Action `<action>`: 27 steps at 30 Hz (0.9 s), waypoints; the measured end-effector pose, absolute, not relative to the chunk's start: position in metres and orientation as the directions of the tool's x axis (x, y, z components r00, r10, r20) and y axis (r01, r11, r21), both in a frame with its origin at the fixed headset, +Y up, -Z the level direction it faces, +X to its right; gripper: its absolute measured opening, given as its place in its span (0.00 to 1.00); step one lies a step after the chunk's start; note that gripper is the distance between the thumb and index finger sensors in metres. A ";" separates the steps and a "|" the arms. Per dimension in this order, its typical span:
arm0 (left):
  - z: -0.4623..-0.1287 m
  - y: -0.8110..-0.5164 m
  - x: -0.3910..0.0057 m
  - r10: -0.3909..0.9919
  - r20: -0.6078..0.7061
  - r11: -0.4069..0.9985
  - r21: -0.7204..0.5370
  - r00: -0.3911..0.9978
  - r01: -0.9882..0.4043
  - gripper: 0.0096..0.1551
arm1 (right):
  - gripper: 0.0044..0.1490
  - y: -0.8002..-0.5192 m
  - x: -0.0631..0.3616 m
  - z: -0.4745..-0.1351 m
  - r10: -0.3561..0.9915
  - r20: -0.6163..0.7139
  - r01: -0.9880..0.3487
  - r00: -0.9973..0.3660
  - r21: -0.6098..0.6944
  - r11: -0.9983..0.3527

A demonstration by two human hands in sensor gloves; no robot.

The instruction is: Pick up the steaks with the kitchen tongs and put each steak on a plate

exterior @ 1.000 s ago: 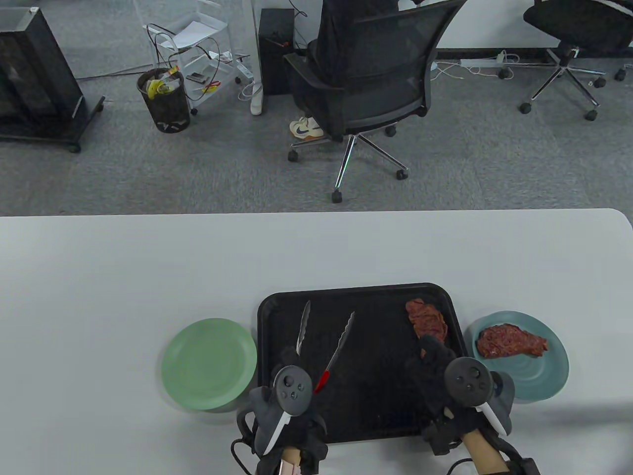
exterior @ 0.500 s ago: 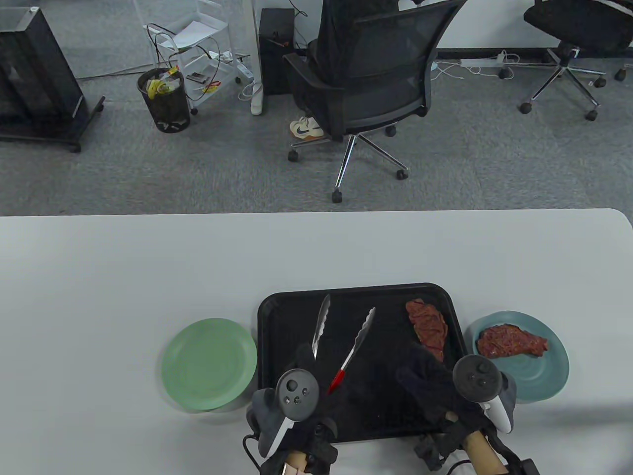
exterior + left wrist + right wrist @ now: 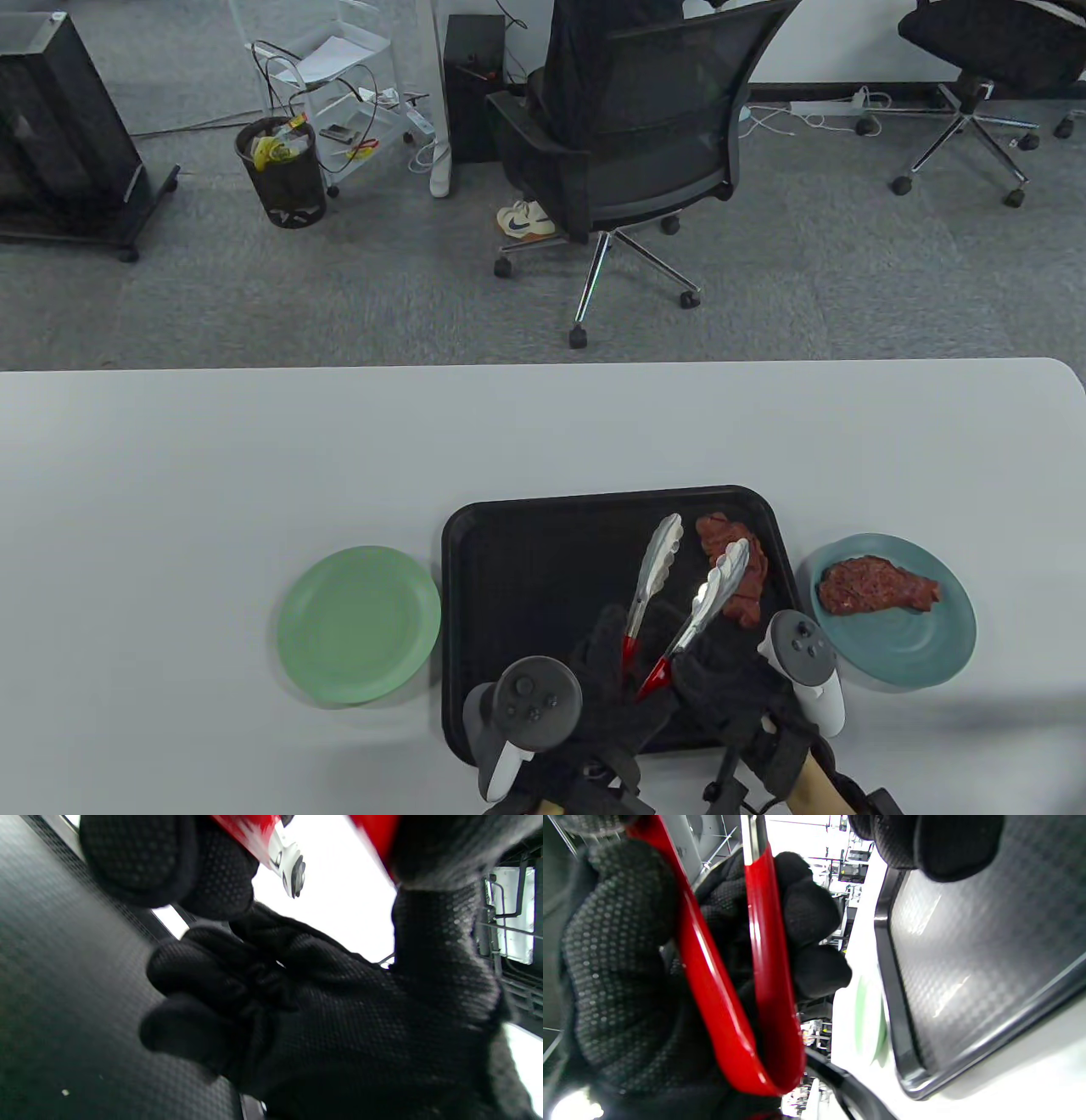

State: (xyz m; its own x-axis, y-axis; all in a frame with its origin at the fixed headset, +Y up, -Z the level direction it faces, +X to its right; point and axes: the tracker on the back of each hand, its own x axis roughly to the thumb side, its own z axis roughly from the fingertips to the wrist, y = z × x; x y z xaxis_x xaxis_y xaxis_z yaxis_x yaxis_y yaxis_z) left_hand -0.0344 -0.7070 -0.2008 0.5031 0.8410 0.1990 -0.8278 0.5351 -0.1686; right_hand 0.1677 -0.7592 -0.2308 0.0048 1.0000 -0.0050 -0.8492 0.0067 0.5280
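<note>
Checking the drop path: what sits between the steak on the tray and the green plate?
In the table view, the tongs and bare tray floor lie between the steak and green plate.

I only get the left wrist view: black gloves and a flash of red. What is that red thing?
Observer: The handles of tongs. The left hand grips them.
Operator: Are the tongs holding anything?
Observer: No. They stand open over the tray, with one tip above a steak.
Operator: Is any steak plated yet?
Observer: Yes, another steak lies on the blue plate. The green plate holds nothing.
</note>
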 end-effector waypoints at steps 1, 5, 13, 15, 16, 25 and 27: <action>-0.201 -0.708 -0.033 0.857 0.201 0.510 -0.192 0.475 -0.838 0.59 | 0.68 -0.759 0.167 -0.230 1.000 -0.009 -0.845 0.027 0.534 0.028; -0.201 -0.711 -0.030 0.884 0.202 0.462 -0.253 0.421 -0.850 0.58 | 0.65 -0.757 0.166 -0.229 0.996 -0.017 -0.827 0.088 0.557 0.082; -0.194 -0.703 -0.018 0.718 0.277 0.691 -0.174 0.639 -0.701 0.54 | 0.61 -0.765 0.165 -0.227 0.971 -0.105 -0.846 0.213 0.478 0.237; -0.193 -0.702 -0.015 0.660 0.300 0.745 -0.149 0.689 -0.650 0.53 | 0.60 -0.765 0.166 -0.227 0.979 -0.098 -0.870 0.181 0.448 0.205; -0.192 -0.702 -0.013 0.634 0.309 0.768 -0.142 0.709 -0.624 0.52 | 0.59 -0.766 0.167 -0.228 0.982 -0.093 -0.876 0.166 0.443 0.190; -0.185 -0.687 -0.019 0.670 0.386 0.688 -0.005 0.634 -0.725 0.44 | 0.58 -0.753 0.183 -0.233 0.963 -0.039 -0.895 0.266 0.361 0.262; -0.188 -0.685 -0.026 0.695 0.364 0.663 0.009 0.620 -0.749 0.44 | 0.58 -0.749 0.190 -0.234 0.979 0.012 -0.931 0.202 0.313 0.188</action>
State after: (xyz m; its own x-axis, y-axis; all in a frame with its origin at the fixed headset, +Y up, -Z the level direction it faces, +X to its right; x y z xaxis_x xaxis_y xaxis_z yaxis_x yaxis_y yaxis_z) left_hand -0.0264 -0.6848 -0.1876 0.6202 0.6952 0.3635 -0.7485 0.6631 0.0090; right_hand 0.1900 -0.7486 -0.2341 0.2018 0.9794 0.0123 -0.9310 0.1879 0.3131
